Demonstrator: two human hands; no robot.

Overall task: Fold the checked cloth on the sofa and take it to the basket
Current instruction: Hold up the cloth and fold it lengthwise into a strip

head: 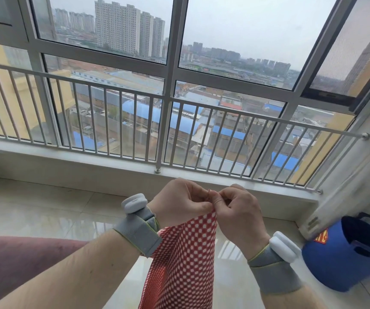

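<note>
The red-and-white checked cloth hangs straight down in front of me, gathered into a narrow strip. Both hands meet at its top edge. My left hand pinches the upper corner with curled fingers. My right hand pinches the same edge right beside it, thumb and fingertips touching those of the left. The blue basket, with dark handles and a red-yellow emblem, stands on the floor at the lower right, about an arm's length from the cloth. A dull pink sofa fills the lower left corner.
A glossy tiled floor runs to a low white sill under a large window with a metal railing. A white wall and window frame close off the right side behind the basket.
</note>
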